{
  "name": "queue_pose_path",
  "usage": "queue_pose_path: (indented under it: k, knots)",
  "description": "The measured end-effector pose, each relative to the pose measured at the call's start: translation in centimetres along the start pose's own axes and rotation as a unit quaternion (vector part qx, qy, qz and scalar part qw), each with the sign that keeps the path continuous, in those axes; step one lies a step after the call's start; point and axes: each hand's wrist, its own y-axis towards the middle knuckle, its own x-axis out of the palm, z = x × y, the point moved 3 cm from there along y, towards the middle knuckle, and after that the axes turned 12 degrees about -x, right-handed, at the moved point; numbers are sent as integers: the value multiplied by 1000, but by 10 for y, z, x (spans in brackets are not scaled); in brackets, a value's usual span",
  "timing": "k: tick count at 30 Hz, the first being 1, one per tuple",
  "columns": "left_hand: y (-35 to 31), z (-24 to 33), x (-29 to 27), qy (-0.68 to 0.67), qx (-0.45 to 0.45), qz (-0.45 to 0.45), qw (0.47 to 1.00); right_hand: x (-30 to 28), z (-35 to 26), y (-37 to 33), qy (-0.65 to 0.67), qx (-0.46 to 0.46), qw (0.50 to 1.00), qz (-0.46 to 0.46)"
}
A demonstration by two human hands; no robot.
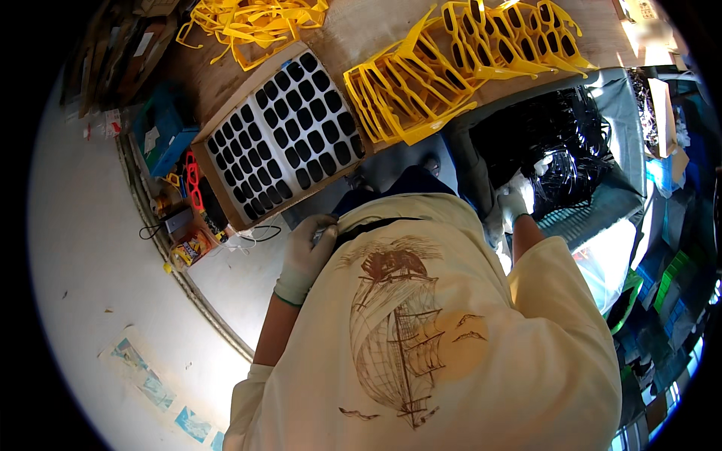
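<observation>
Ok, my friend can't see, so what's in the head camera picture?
A person's gloved left hand is by their shirt; their gloved right hand is beside a heap of shiny black material. Ahead are dark lenses in a cardboard box and lots of yellow glasses.

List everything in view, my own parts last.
Pile of frames: many, yellow, upper left
Standing frames: many, yellow, top centre-right
Lens box: one, brown, upper centre-left
Lenses: dozens, black, inside box
Table: one, brown, top
Strips: uncountable, black, right
Bin: one, blue, left
Single frame: one, red, near bin
Cardboard: several, brown, upper left
Plastic items: several, blue and green, right
Shirt: one, cream, lower centre
Shoes: two, dark, picture centre
Left hand: one, white-gloved, at waist
Right hand: one, white-gloved, beside strips
</observation>
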Motion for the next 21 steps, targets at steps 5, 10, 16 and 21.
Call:
queue_pose_path:
  k: [5,10,16,21]
  knots:
    - [22,-22,-37,26,60,-12,998,-19,-65,-53,-54,9,982,180]
    - [49,-46,-69,30,80,-46,995,-21,-196,-119,-11,-297,893,339]
    - [79,-80,-97,71,69,-85,991,25,-355,-181,73,-344,930,104]
    - [96,-105,-124,117,73,-100,985,46,-395,-168,49,-270,959,66]
